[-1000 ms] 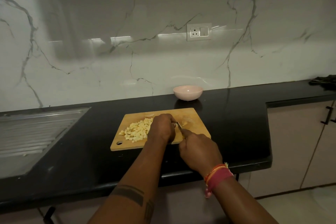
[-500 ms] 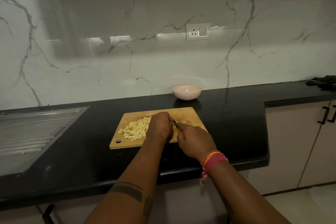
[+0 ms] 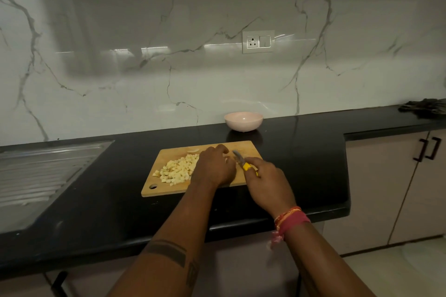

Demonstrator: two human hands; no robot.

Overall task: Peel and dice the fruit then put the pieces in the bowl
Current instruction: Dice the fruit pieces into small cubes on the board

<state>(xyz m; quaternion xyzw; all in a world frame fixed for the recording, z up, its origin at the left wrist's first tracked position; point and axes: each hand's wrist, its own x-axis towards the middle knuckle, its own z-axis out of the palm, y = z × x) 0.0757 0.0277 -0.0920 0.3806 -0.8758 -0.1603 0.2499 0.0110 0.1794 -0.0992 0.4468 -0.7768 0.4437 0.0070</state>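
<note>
Right hand [image 3: 266, 182] fingers curled tight round yellow-handled knife [image 3: 242, 161], blade tip low over the cutting board [image 3: 169, 189], just right of left hand. Left hand [image 3: 214, 167] knuckles up, fingers bent down onto board; what they pin is hidden. Diced fruit [image 3: 178, 169] piled left of that hand, bowl [image 3: 243, 121] behind board, apart.

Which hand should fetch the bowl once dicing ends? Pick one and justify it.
Left hand, probably. It lies on the cutting board beside the diced fruit and holds no tool, while the right hand grips the knife. The bowl sits just beyond the board.
</note>
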